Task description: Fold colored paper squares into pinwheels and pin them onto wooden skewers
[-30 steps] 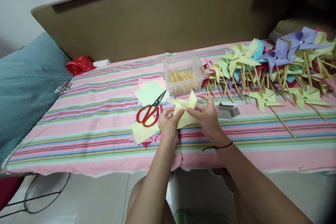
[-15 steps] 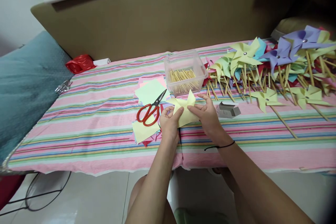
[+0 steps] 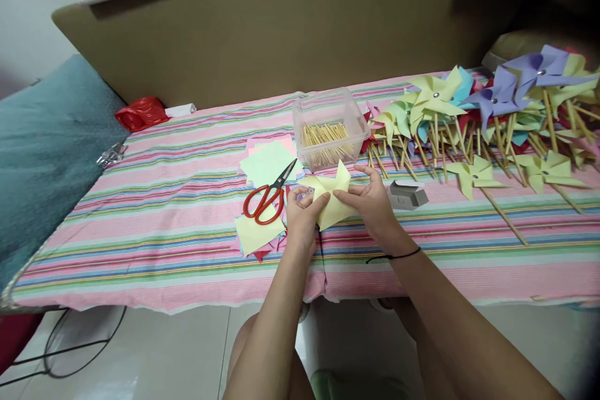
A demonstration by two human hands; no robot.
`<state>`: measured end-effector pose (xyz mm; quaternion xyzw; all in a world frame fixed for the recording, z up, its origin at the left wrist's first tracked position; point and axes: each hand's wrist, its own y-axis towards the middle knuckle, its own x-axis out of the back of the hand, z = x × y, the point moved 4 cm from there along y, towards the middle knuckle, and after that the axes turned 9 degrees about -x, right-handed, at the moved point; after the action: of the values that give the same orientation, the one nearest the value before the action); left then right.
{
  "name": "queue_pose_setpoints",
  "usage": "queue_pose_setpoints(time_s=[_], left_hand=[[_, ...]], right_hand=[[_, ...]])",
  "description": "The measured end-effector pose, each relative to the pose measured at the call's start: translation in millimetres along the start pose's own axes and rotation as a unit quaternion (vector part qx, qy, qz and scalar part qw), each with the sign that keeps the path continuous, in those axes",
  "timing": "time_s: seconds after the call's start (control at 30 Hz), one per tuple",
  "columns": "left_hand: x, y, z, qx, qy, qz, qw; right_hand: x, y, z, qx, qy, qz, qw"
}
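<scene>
A yellow paper pinwheel blank point(image 3: 334, 207), with some corners folded in toward its centre, is held between both my hands above the striped cloth. My left hand point(image 3: 302, 215) grips its left side, thumb on the middle. From the other side my right hand point(image 3: 372, 203) pinches it, thumb near the centre and index finger raised. Just left of my hands lie red-handled scissors point(image 3: 269, 195), blades pointing away to the upper right. They rest across pale green paper sheets point(image 3: 267, 161) and a yellow sheet point(image 3: 259, 234) on a pile of coloured paper.
Behind my hands stands a clear plastic box point(image 3: 330, 112) of short wooden sticks point(image 3: 325, 137). A small grey box point(image 3: 407, 195) sits right of my hand. Finished pinwheels point(image 3: 495, 100) crowd the right side. A red plastic bag point(image 3: 141, 114) and metal clips point(image 3: 111, 155) lie far left.
Both hands keep their hold on the yellow paper. The fingers have shifted only slightly at its centre, and the camera view has moved a little.
</scene>
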<state>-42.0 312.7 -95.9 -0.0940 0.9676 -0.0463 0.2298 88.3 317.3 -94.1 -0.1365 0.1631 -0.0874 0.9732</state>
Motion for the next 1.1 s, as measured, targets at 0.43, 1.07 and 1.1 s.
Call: queue_pose_setpoints(time_s=[0.43,1.07,1.1], left_hand=[[16,8,-8,-0.013,0.124,0.017,0.992],[19,13,-15,-0.036,-0.074,-0.079,0.993],[18,12,-14,-0.034,-0.076,-0.079,0.993]], right_hand=[[4,5,-4,-0.035,-0.078,0.072,0.994],[-19,-12,-2,0.098,-0.092,0.25,0.959],[-21,-12,-4,0.101,-0.086,0.245,0.96]])
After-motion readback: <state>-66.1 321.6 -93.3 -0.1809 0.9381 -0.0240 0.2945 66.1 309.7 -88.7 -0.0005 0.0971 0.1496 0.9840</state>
